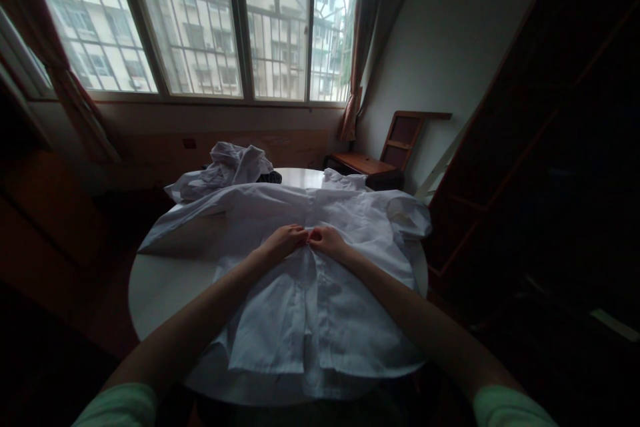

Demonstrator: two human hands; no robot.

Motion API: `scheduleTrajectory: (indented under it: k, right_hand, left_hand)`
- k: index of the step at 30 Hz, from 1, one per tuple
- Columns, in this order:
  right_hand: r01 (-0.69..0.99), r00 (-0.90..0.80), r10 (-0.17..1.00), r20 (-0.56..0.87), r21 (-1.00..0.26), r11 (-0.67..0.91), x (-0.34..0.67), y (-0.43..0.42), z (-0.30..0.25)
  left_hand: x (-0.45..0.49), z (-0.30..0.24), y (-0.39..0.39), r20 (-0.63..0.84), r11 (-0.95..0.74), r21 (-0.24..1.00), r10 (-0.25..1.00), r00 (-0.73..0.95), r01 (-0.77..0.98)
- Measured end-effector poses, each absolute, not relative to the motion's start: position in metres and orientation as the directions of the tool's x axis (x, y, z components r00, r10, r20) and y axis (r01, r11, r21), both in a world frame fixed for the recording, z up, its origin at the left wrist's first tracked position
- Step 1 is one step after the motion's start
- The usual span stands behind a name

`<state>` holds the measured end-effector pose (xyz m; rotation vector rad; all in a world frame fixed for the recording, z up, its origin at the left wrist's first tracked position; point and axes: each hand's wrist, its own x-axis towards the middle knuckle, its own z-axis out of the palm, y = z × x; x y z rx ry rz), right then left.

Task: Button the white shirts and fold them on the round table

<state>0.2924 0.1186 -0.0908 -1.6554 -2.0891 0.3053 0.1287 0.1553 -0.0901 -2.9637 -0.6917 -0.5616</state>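
Note:
A white long-sleeved garment, looking like a shirt or lab coat (270, 327), lies spread over the round table with its front facing up. Its two front edges meet around the middle and part lower down, toward me. My left hand (287, 240) and my right hand (326, 240) come together at this front opening, fingertips pinched on the edges of the cloth. Any button between the fingers is too small to make out. One sleeve (180, 213) stretches out to the left; the other sleeve (410, 213) lies bunched at the right.
The white round table (160, 287) shows its bare top at the left. A heap of crumpled white cloth (230, 167) sits at the back left, beside a dark patterned thing (270, 177). More white cloth (345, 180) lies at the back right. Behind stands a wooden chair (400, 137).

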Motion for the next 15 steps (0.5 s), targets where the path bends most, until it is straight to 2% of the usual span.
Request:
scheduleTrajectory:
  k: [15]
  right_hand:
    - [0.878, -0.157, 0.964, 0.216, -0.417, 0.236, 0.2913, 0.1158, -0.0879]
  left_hand:
    - [0.1236, -0.0923, 0.1503, 0.430, -0.886, 0.145, 0.457, 0.779, 0.440]
